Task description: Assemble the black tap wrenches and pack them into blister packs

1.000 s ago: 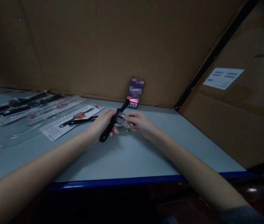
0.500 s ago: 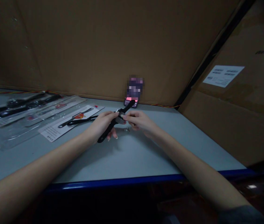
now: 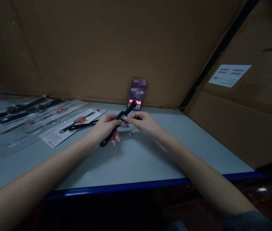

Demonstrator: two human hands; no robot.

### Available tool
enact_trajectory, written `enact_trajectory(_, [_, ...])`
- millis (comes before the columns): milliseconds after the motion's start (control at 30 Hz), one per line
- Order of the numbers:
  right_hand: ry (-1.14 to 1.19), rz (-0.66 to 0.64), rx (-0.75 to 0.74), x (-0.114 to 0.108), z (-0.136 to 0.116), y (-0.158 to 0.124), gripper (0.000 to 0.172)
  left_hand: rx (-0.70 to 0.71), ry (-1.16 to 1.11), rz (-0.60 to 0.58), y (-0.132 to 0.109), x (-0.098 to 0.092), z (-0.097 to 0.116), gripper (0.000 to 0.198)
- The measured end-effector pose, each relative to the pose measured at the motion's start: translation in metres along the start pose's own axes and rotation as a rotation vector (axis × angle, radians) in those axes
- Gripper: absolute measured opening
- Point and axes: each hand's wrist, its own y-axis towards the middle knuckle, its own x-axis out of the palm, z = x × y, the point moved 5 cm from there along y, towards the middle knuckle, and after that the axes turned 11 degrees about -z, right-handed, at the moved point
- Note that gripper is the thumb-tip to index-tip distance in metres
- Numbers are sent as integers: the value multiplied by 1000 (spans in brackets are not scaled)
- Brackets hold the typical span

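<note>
A black spokeshave point(image 3: 128, 109) with two offset handles is held slantwise above the middle of the table. My left hand point(image 3: 104, 126) is closed round its centre, thumb on top, the lower handle jutting out beneath. The thumb and fingertips of my right hand point(image 3: 145, 122) pinch at the grey metal part point(image 3: 123, 123) in the tool's middle; whether they hold a small piece there is hidden. Below the right fingers lies a tiny shiny metal piece point(image 3: 130, 132) on the table. A second black handled tool point(image 3: 81, 126) rests on a printed card point(image 3: 55, 134), partly behind my left hand.
Several clear plastic packs point(image 3: 27, 110) with black tools lie at the left. An empty clear blister shell point(image 3: 11, 144) is in front of them. A lit phone point(image 3: 136, 96) leans on the cardboard wall point(image 3: 90, 57). Another cardboard panel point(image 3: 234, 118) borders the right; the table's blue edge point(image 3: 126, 187) is nearest me.
The spokeshave has turned slightly in my left hand, its upper handle shifting a little left. My right fingertips stay at its centre. The view has shifted slightly.
</note>
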Motion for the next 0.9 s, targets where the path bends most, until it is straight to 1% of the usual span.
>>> enact_trajectory(67, [85, 34, 57, -7, 1, 0, 20, 9, -17, 5, 1, -1, 0, 11])
enact_trajectory(133, [225, 45, 94, -11, 0, -2, 17, 9, -30, 14, 1, -3, -1, 14])
enact_trajectory(233, [378, -4, 68, -13, -7, -4, 18, -1, -46, 11, 3, -3, -3, 18])
enact_trajectory(367, [428, -111, 56, -3, -12, -5, 23, -20, -66, -7, 4, -1, -7, 19])
enact_trajectory(433, [439, -131, 79, 2, -8, -5, 21, -29, -67, -15, 5, 0, -8, 15])
enact_trajectory(533, [414, -157, 140, 12, 1, -3, 11, -55, -45, 0, 5, 0, -9, 10])
enact_trajectory(567, [393, -158, 157, 14, 5, -2, 11, -63, -38, 5, 4, 0, -10, 9])
enact_trajectory(633, [341, -134, 161, 17, 10, -1, 15, -75, -32, 8, 4, 2, -10, 10])
enact_trajectory(667, [312, -103, 140, 16, 11, 0, 17, -80, -31, 4, 4, 2, -11, 11])
enact_trajectory(800, [101, 68, -9, 11, 9, 1, 22, -72, -62, -34, 4, 7, -13, 13])
enact_trajectory(900, [-34, 164, -37, 8, 8, 0, 27, -59, -94, -45, 5, 8, -15, 12])
